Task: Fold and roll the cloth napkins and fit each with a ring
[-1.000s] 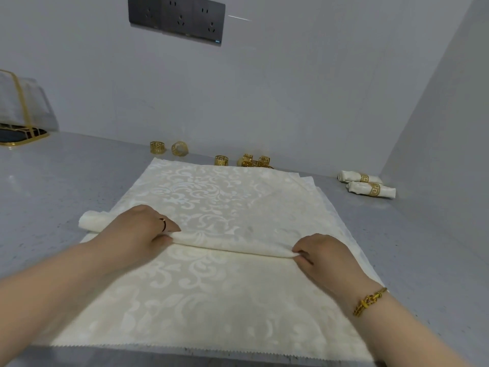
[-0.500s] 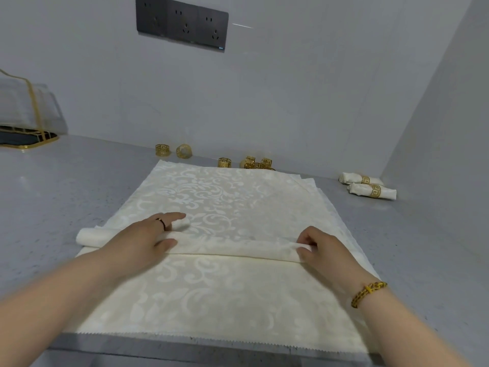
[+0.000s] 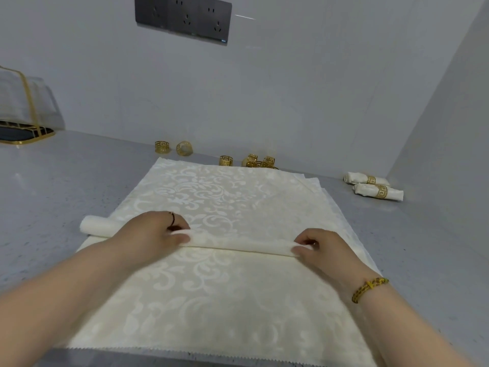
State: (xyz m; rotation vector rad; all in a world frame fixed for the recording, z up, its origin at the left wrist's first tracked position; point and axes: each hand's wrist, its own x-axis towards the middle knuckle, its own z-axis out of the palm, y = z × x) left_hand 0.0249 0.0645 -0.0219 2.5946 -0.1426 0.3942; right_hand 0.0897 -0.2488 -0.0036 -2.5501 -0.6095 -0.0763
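Currently rolling: left hand [image 3: 154, 233] and right hand [image 3: 321, 247] each pinch the half-rolled cream damask cloth napkin [image 3: 238, 242]; next likely needs even turns, keeping it tight.

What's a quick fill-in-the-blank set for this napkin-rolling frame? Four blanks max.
1. The left hand and right hand grip the napkin roll, whose ____ end pokes out past the hand.
2. The bracelet is on the ____ wrist.
3. ____ finished napkins already wear rings.
4. The loose rings by the wall are ____ coloured.

Missing words: left; right; two; gold.
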